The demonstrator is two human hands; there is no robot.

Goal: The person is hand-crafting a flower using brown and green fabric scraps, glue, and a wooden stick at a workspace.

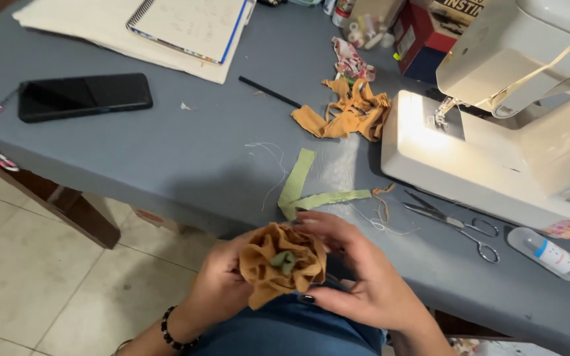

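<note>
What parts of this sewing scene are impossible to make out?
- Underside of the mustard fabric flower: head view, hidden by the left hand and right hand.
- Sewing machine: cut off by the right edge.
- Notebook writing: too small, cut by the top edge.

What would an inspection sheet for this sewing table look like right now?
Surface: grey table, loose threads on it.
Job's things: mustard fabric flower with a green centre, held above the lap at the table edge.
Clutter: green strip, mustard scraps, scissors, glue bottle, phone, notebook, black stick.
Grippers: left hand cups the flower; right hand pinches its side.
Cables: nothing seen.
Surroundings: sewing machine with its lamp on, boxes behind, tiled floor.
</note>
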